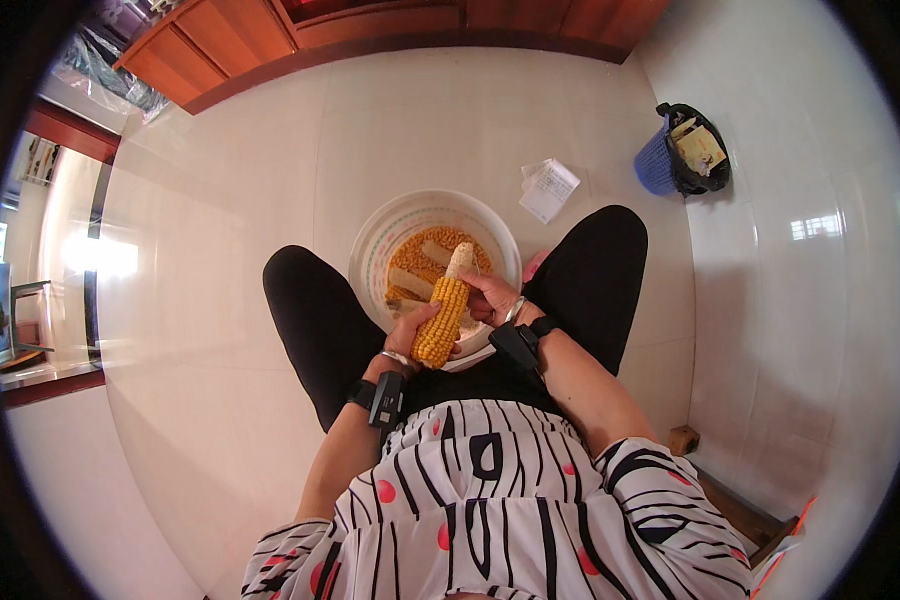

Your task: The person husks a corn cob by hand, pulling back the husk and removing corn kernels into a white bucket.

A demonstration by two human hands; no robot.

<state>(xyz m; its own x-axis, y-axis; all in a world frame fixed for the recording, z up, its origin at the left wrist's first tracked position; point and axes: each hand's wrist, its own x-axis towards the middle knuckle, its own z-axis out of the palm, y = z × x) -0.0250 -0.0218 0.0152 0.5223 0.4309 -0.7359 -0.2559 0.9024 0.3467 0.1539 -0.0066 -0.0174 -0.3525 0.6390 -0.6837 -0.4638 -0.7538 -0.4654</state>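
My left hand [411,330] is wrapped around the near part of an ear of corn [441,322] covered in yellow kernels. At its far end my right hand [491,296] grips it, with the thumb against a pale bare cob section [461,259]. Whether that section belongs to the same ear or is a separate cob, I cannot tell. Both hands hold the corn above a white basin [365,240] between my knees. Loose yellow kernels [439,238] and several stripped cobs [411,283] lie in the basin, partly hidden by my hands.
A blue wastebasket [652,165] lined with a black bag stands by the right wall. White paper [551,191] bearing print lies on the tiled floor [217,195]. Beyond is a reddish wooden cabinet [379,31]. A pink object [534,265] shows beside my right knee.
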